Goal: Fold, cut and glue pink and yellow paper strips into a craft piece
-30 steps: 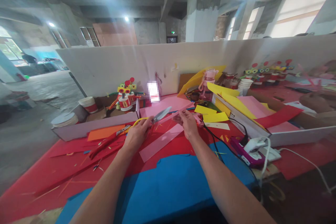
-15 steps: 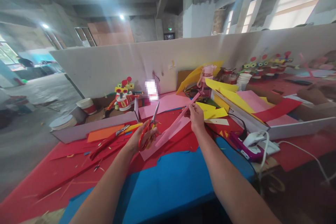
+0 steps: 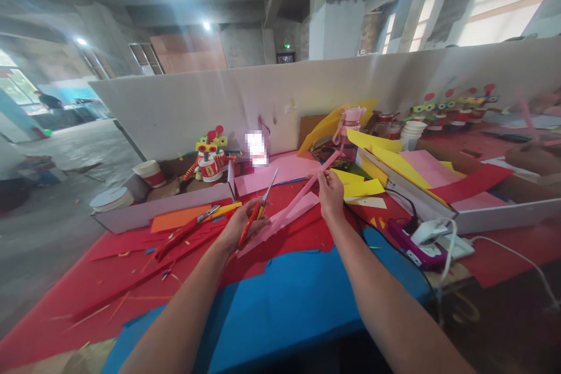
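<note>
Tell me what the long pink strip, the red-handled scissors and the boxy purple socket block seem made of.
Long pink strip: matte paper or thin foam, flat and shineless; I can't tell which.
Red-handled scissors: apparently metal blades, silvery; handles likely plastic, brightly coloured.
Boxy purple socket block: probably hard plastic, smooth, faintly glossy.

white partition [image 3: 193, 102], purple power strip [image 3: 407, 245], stacked paper cups [image 3: 411, 135]

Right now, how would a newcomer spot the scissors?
Start at the long white partition, then come down to the red tabletop before it. Near the middle, the left hand holds the scissors, tips pointing towards the partition. Red handles and grey metal set them apart from the pink strip in the right hand.
</note>
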A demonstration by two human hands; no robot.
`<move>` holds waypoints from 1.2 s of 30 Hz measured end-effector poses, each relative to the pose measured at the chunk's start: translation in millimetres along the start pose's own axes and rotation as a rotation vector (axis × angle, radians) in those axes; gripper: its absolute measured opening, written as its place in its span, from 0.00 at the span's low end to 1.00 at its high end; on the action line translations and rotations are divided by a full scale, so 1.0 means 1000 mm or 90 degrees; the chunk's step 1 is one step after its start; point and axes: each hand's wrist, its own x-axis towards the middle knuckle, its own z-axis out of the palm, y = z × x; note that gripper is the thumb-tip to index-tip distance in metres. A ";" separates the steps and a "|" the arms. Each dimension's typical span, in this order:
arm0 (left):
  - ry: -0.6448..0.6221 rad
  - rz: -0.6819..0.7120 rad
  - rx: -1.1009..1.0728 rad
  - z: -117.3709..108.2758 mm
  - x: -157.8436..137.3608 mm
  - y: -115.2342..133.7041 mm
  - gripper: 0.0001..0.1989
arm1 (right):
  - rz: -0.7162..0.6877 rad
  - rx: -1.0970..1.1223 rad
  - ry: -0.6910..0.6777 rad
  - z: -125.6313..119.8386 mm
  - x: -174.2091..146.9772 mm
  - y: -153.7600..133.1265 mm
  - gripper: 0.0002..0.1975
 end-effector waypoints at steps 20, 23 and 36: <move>0.110 0.074 0.005 -0.006 0.011 -0.010 0.31 | 0.170 0.037 -0.186 0.023 -0.027 -0.001 0.18; 0.144 0.095 -0.009 -0.006 0.013 -0.011 0.31 | 0.222 0.013 -0.357 0.035 -0.049 0.004 0.17; 0.111 0.254 0.492 -0.018 0.013 -0.022 0.21 | 0.077 0.061 -0.084 0.018 -0.017 -0.002 0.17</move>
